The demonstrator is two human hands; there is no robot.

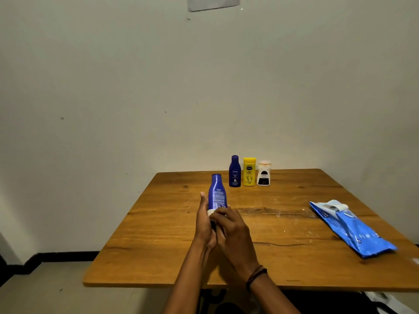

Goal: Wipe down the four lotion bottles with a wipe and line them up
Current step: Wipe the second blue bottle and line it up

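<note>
I hold a blue lotion bottle above the wooden table, cap pointing away from me. My left hand grips its lower part from the left. My right hand presses a white wipe against the bottle's lower body, fingers curled round it. Three more bottles stand in a row at the table's far edge: a dark blue bottle, a yellow bottle and a white bottle.
A blue pack of wipes lies on the right side of the table, its flap lifted. The table stands against a plain wall. A paper sheet is stuck high on the wall. Floor shows to the left.
</note>
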